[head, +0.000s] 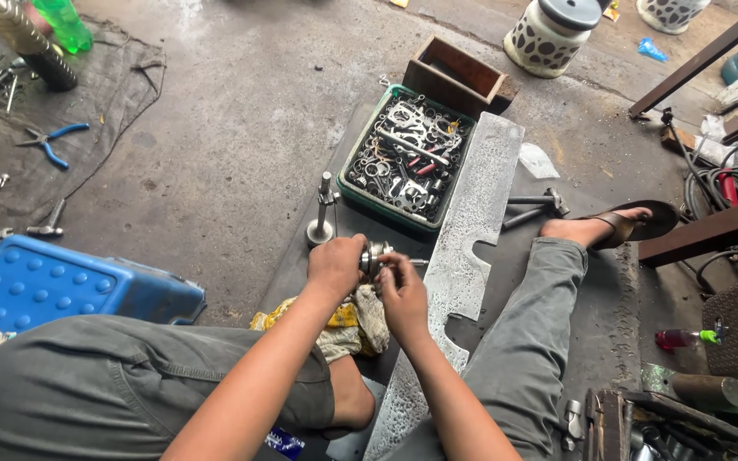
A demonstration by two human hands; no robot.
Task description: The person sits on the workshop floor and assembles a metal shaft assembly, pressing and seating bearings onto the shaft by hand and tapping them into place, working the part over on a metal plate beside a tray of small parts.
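Here the round metal part [375,256] sits gripped between left hand [336,266] and right hand [403,294].

The part [375,256] held in both hands is bright, smooth metal. Under it lies a crumpled cloth rag [348,329] (yellow and off-white, stained). The long plate [463,256] is dull, mottled metal. The crate [350,175] is glossy green plastic; the floor [232,128] rough, matt concrete.

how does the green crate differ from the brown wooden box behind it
The green crate is packed with metal rings, gaskets and small parts; the brown wooden box looks empty. The green crate is larger, with thin walls; the brown wooden box is smaller and thick-walled. Both are open-topped, rectangular and sit on the floor ahead of the hands.
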